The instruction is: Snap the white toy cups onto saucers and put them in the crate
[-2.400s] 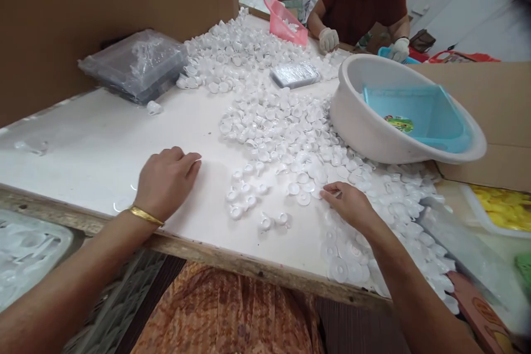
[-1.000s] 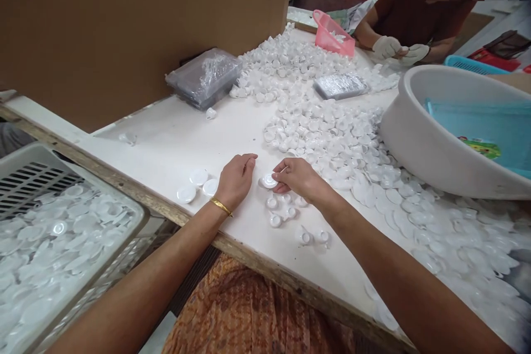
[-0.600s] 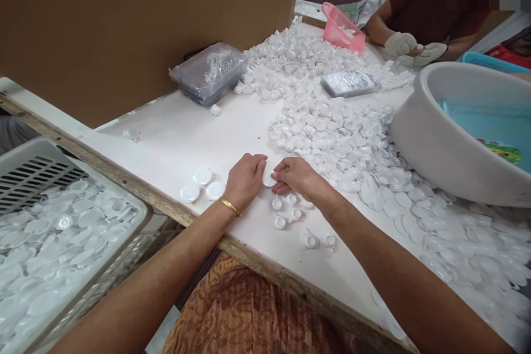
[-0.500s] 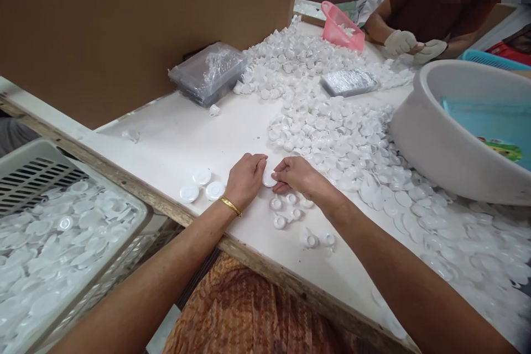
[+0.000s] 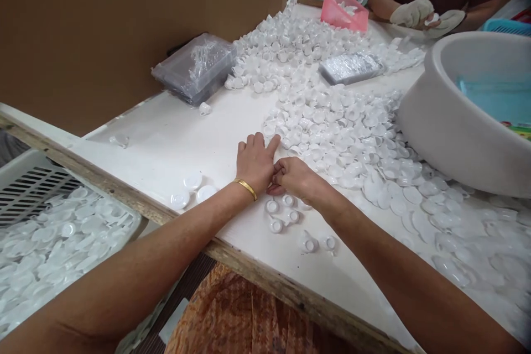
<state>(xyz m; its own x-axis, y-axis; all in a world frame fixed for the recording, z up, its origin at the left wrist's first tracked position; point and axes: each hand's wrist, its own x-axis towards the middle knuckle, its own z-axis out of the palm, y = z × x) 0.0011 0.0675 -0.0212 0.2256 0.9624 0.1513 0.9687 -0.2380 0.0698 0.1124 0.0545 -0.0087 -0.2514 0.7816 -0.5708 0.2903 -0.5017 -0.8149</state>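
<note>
Partly hidden: left hand (image 5: 254, 161) flat, fingers together; right hand (image 5: 292, 177) curled, grip unclear, caps (image 5: 279, 215) near.

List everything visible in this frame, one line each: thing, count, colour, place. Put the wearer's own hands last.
white caps: a large heap, too many to count, white, across the middle and right of the table
table: one, white top with a wooden edge, centre
closed caps: three, white, near the table edge left of the left wrist
basin: one, off-white, right, with a blue tray inside
crate: one, pale grey, lower left, holding white caps
plastic-wrapped packs: two, grey, far side of the table
pink scoop: one, top
cardboard wall: brown, left
co-worker's gloved hands: two, white gloves, top right
left hand: fingers at the heap's edge, gold bangle on wrist
right hand: curled against the left; contents hidden
</note>
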